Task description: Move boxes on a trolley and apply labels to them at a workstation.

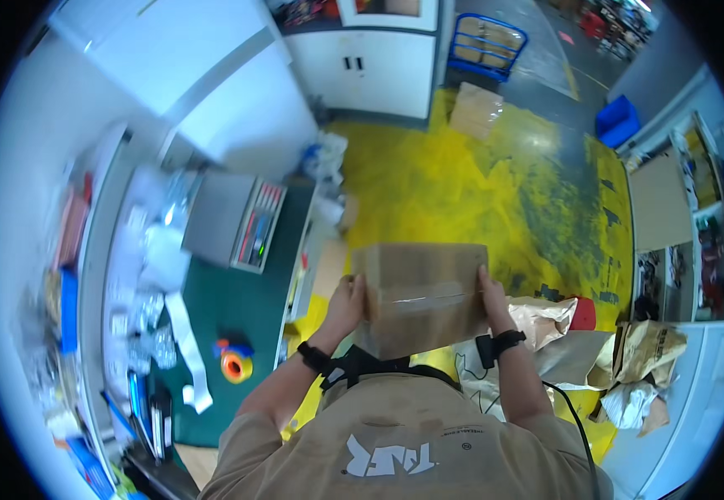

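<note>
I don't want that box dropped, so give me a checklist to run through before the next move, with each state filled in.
1. Left hand on the cardboard box: ok, it holds the left side.
2. Right hand on the box: ok, it holds the right side.
3. Underside of the box closed: cannot tell, it is hidden from this view.
4. Green tabletop free of loose items: not ok, an orange-yellow tape roll and a white paper strip lie on it.
5. Floor ahead free of obstacles: not ok, a piece of cardboard lies there.
</note>
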{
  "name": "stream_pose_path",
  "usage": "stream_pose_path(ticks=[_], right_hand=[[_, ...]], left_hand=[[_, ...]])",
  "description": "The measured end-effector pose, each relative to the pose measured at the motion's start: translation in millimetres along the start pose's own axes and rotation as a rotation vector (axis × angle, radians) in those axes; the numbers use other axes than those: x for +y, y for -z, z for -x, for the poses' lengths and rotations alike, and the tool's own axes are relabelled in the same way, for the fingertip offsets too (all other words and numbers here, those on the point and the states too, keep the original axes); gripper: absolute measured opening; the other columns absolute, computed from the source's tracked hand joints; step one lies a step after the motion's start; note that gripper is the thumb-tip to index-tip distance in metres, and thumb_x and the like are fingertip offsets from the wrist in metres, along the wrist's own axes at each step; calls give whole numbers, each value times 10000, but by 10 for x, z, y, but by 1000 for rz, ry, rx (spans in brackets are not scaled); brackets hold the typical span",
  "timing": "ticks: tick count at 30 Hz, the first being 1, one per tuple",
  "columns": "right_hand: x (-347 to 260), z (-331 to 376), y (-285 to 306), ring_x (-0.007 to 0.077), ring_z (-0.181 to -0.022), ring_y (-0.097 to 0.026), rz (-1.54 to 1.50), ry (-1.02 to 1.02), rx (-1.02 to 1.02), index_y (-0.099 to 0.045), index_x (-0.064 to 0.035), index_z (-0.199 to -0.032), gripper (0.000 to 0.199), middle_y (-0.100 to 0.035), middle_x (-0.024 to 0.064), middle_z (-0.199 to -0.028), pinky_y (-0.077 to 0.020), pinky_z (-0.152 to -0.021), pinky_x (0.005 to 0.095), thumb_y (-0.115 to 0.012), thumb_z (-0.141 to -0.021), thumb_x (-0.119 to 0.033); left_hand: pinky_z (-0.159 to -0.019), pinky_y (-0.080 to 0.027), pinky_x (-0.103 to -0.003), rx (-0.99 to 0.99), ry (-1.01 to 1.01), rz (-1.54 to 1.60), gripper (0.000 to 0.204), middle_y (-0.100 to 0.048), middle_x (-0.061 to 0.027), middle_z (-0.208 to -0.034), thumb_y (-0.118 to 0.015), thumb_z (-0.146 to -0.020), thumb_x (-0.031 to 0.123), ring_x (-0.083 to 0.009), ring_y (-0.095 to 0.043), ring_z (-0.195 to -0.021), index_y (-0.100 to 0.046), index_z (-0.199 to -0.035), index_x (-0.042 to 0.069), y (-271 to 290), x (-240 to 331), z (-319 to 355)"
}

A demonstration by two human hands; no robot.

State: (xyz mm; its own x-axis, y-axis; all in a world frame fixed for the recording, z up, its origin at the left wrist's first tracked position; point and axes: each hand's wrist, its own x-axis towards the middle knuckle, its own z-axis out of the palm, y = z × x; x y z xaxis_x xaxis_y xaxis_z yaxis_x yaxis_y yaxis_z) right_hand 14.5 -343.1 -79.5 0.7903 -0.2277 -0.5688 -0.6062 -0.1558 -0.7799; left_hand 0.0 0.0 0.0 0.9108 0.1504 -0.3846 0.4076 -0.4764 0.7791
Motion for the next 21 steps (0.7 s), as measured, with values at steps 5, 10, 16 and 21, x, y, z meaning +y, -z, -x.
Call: stream_pose_path(ticks=[5,10,16,21], right_hand=[[-192,-463,1080,219,-920,-621,-477,-3,205,-649,30,-1106,614,-678,118,-998,-478,-851,346,-527,-925,-543],[-444,-496,1776,187,-1069,-580,-619,93,564,-537,-13,-1291,578,-613,73,-1200,-453,-937,313,-516,-951,-479],[-587,-463,2298,211,-1194,-519,-956,14,759,-445,-37,-1388,660,-534,76,-1337,-393,-1027,330,-482,-954,-533],[-826,-1018,2663,222,-1238,-489,-1031,-62,898,-404,-43,-1419,717,-496,85,-1386,-368,-1055,343,-467,-943,-576]], left_hand=[[-772,-493,-425,-288,-394,-99,528,-640,-272,-963,-448,-978,437,-388,-632,-874,-549,-1114,-64,-955,1174,-1230],[-775,-489,-439,-527,-562,-146,538,-639,-294,-932,-456,-967,446,-416,-626,-881,-581,-1028,-74,-1887,2362,-2091],[-803,-483,-465,-993,-563,-340,598,-637,-308,-944,-430,-964,474,-448,-610,-915,-579,-1003,-104,-2864,3504,-2680],[-822,-478,-479,-1204,-628,-530,630,-632,-317,-976,-402,-963,496,-452,-605,-939,-580,-1008,-107,-3906,4422,-3208]])
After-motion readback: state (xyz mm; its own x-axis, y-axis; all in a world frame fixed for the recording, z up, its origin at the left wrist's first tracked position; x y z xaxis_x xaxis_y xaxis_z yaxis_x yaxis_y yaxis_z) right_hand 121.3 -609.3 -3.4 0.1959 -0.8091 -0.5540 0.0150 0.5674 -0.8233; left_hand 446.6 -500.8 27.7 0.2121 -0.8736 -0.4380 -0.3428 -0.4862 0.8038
